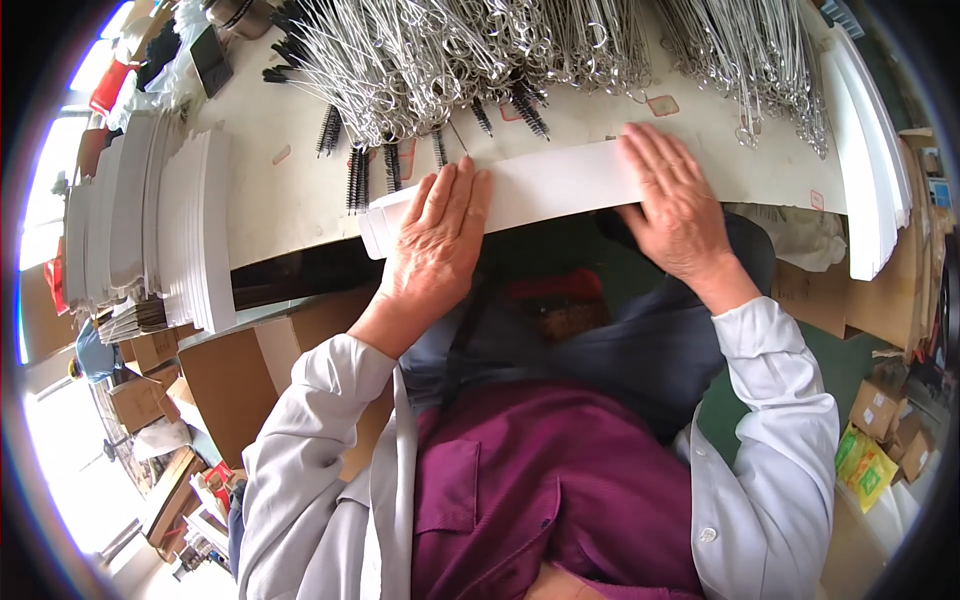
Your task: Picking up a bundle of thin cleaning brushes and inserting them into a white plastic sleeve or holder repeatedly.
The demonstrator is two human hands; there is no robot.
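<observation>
A long, narrow white cardboard piece [555, 185], maybe a flat carton, lies along the near edge of the table. My left hand [435, 235] presses on its left part, with the fingers stretched out and pointing away from me. At its right end rests my right hand [675, 205], also flat, its fingers extended and the thumb toward the near edge. Just beyond the cardboard is a big heap of wire-handled brushes [430, 70] with looped ends. Black bristle heads [358, 180] of several stick out near my left fingers.
White cardboard pieces stand stacked at the table's left end [195, 230] and right end [868, 160]. More looped wire handles [765, 70] lie at the far right. An open brown carton [235, 385] stands below the table on the left. A metal container [240, 15] sits far left.
</observation>
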